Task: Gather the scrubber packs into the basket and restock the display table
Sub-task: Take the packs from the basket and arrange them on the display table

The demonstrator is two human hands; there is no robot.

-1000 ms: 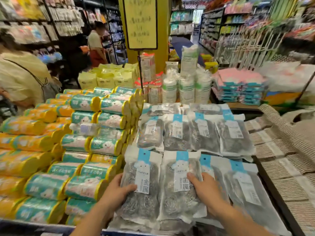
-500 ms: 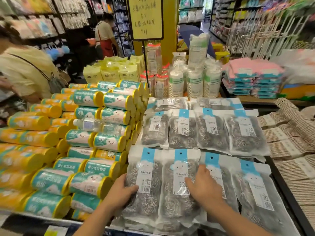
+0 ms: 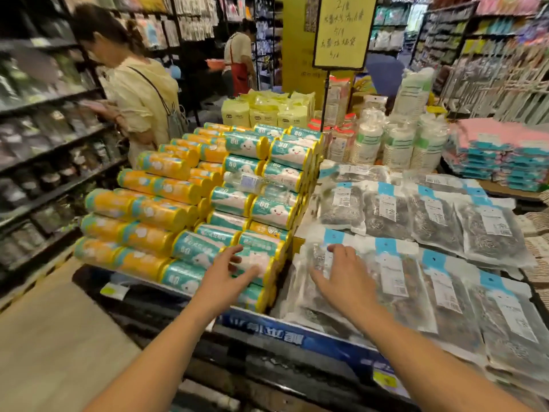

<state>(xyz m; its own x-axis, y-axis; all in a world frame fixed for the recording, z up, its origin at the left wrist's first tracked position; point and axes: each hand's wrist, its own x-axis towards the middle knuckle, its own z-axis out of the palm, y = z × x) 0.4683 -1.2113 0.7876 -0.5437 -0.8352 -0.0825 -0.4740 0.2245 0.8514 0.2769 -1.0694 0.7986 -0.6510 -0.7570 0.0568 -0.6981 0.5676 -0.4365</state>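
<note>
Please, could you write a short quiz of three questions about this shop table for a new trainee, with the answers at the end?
1. True or false: the left hand has its grip closed around a clear plastic pack of grey metal scrubbers.
2. Which goods lie beneath the left hand? A: teal-and-yellow wrapped rolls. B: stacked pink cloths. C: white paper cups.
3. Fill the gap: the right hand, fingers spread, is over the ___ row of scrubber packs (near or far).

Key: 1 false, that hand is open and holds nothing. 2 A. 3 near.
</note>
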